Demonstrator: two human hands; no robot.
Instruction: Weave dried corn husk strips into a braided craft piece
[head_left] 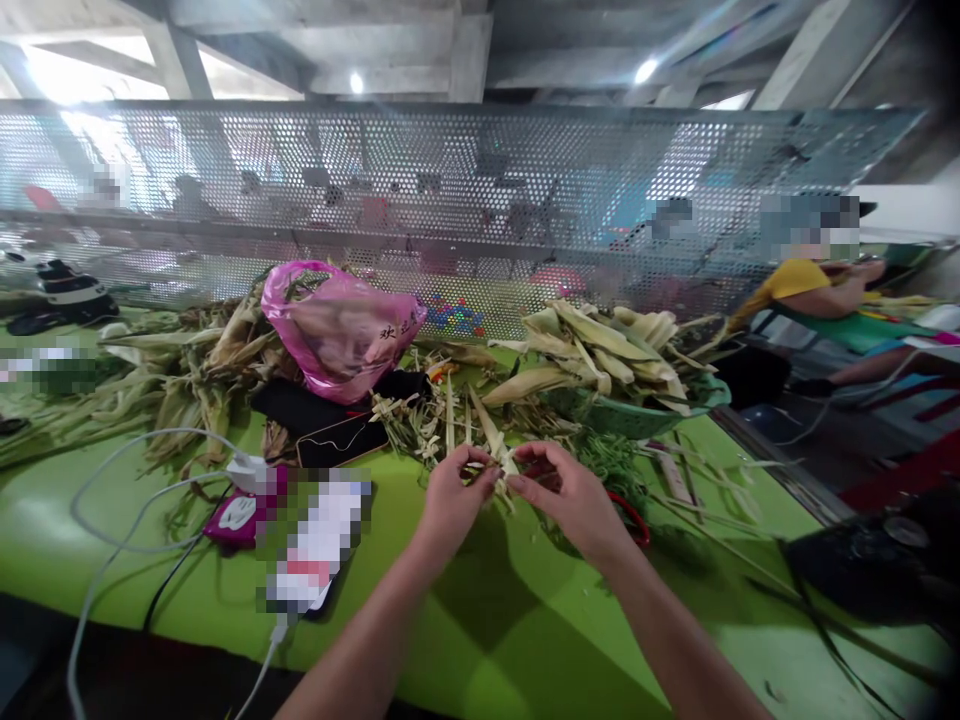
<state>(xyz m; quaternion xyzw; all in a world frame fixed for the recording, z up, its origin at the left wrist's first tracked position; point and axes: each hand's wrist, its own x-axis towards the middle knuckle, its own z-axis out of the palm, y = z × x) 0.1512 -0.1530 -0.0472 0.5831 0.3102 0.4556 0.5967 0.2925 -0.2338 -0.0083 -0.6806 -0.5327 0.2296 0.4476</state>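
Observation:
Both hands meet above the middle of the green table, pinching one pale piece of corn husk (495,440) folded or knotted at its lower end. My left hand (459,495) closes thumb and fingers on its left side. From the right, my right hand (566,495) pinches the same piece near the fold. The husk's long tip points up and away from me. Just behind lies a pile of small husk pieces (412,425). Red scissor handles (632,518) show partly behind my right hand, next to thin green strands (615,465).
A green basket (709,395) heaped with corn husks (615,345) stands back right. Back left are more husks (187,375) and a pink plastic bag (341,330). A phone (322,540), purple power bank (244,510) and white cable (82,600) lie left. A person (814,285) sits far right.

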